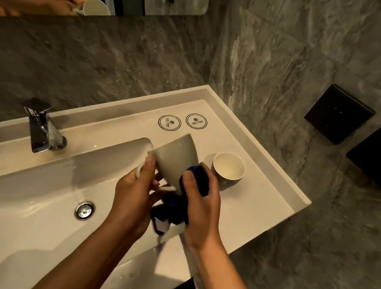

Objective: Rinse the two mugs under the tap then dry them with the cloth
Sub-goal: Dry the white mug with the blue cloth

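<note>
A plain white ceramic mug [177,159] is held tipped over, bottom up, above the edge of the white sink [25,205]. Its handle is gripped by the curled fingers of the left hand [135,194]. A dark blue cloth [191,194] is pressed on the mug's side by the right hand [200,207], fingers curled round it. A second small mug, dark outside and white inside [228,171], is seen upright on the white counter [262,205], just beside them.

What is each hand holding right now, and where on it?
Left hand holds the white mug by its handle; right hand presses the blue cloth against its side.
</note>
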